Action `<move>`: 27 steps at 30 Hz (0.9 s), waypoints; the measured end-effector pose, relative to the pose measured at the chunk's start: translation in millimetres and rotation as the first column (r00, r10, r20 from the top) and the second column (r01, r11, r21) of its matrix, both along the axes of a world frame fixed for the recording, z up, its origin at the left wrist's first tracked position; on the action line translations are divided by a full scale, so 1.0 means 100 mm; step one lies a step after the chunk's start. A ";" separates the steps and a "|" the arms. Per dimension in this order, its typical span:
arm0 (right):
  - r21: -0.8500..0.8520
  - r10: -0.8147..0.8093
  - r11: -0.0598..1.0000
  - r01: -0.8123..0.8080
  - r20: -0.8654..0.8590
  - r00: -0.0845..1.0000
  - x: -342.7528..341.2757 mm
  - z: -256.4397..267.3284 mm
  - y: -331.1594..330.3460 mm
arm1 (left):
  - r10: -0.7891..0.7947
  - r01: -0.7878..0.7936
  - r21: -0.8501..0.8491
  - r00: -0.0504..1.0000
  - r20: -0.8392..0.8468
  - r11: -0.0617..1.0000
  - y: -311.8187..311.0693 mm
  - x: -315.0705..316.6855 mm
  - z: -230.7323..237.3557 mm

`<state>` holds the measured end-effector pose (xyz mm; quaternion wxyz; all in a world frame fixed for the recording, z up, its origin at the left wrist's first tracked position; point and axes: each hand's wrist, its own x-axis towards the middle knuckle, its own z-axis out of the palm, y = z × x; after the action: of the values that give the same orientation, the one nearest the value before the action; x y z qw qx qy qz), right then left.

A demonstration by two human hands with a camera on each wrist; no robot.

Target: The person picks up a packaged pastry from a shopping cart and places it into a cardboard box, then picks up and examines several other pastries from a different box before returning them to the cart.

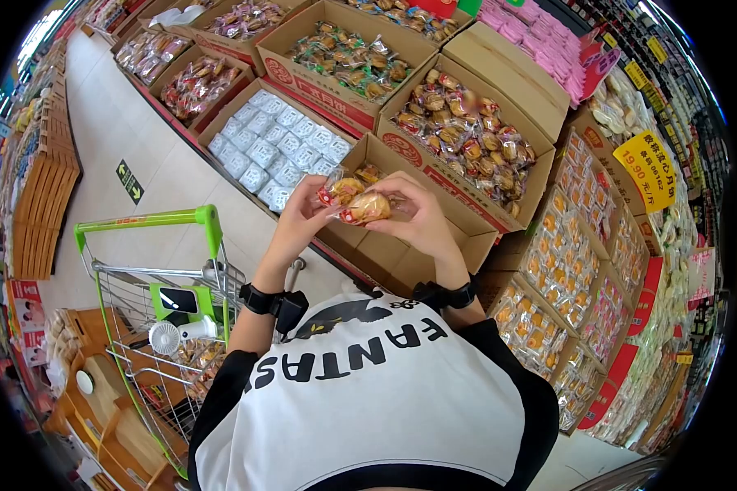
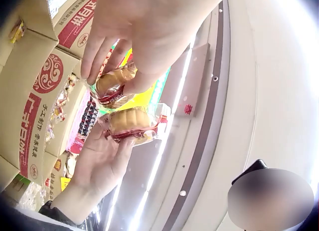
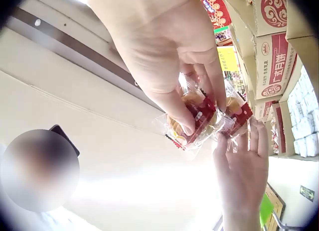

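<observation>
My left hand (image 1: 300, 211) pinches a wrapped mooncake (image 1: 344, 190) between thumb and fingers. In my right hand (image 1: 420, 219) is a second mooncake (image 1: 372, 208), golden brown in clear plastic with red print. The two packets are side by side in front of my chest, overlapping in the head view. From the left wrist, the left hand's mooncake (image 2: 114, 85) shows above the right hand's mooncake (image 2: 130, 120), whose fluted side faces the camera. Thumbs press on both wrappers in the right wrist view. Below the hands stands an open cardboard carton (image 1: 360, 245), with a few packets at its far end.
Cartons of wrapped mooncakes (image 1: 467, 135) and a box of white packets (image 1: 274, 147) lie ahead. On the right are tiered trays of packets (image 1: 558, 245) and a yellow price sign (image 1: 645, 170). A green-handled shopping cart (image 1: 147, 222) stands at my left, holding a small white fan (image 1: 165, 337).
</observation>
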<state>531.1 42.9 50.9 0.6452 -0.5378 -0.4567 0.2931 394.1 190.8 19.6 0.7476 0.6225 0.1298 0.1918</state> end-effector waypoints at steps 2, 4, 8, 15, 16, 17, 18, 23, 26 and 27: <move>-0.020 0.024 1.000 -0.024 -0.002 1.000 -0.03 0.01 0.03 | -0.014 0.014 -0.021 1.000 0.009 1.000 -0.02 -0.03 0.01; -0.017 -0.003 1.000 0.005 0.123 0.992 -0.05 -0.01 0.05 | 0.047 -0.047 -0.002 0.997 0.062 0.999 -0.04 -0.07 0.02; -0.033 -0.016 0.999 0.026 0.261 0.965 -0.07 0.00 0.08 | 0.075 -0.075 0.000 0.995 0.067 0.997 -0.06 -0.15 0.04; 0.066 -0.052 0.997 0.029 0.386 0.921 -0.22 -0.04 0.17 | 0.117 -0.120 0.014 0.987 0.108 0.993 -0.13 -0.34 0.12; 0.066 -0.019 0.998 -0.007 0.375 0.927 -0.24 -0.05 0.18 | 0.119 -0.124 0.035 0.986 0.114 0.992 -0.15 -0.38 0.14; 0.066 -0.010 0.998 -0.017 0.380 0.925 -0.26 -0.04 0.19 | 0.129 -0.134 0.035 0.984 0.120 0.990 -0.16 -0.42 0.13; 0.055 0.048 0.996 -0.069 0.313 0.948 -0.30 -0.04 0.20 | 0.142 -0.145 0.026 0.984 0.108 0.989 -0.17 -0.46 0.11; 0.039 0.209 0.976 -0.215 0.119 0.971 -0.52 -0.02 0.21 | 0.201 -0.204 0.024 0.975 0.096 0.979 -0.25 -0.75 0.11; 0.001 0.245 0.968 -0.250 0.201 0.949 -0.69 -0.03 0.23 | 0.215 -0.213 -0.031 0.971 0.100 0.977 -0.28 -0.97 0.02; -0.006 0.265 0.963 -0.269 0.177 0.948 -0.77 -0.04 0.23 | 0.237 -0.236 -0.023 0.967 0.090 0.972 -0.30 -1.04 -0.01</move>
<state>454.0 66.0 46.9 0.5617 -0.4888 -0.5831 0.3248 289.7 161.2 18.5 0.7285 0.5884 0.1697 0.3071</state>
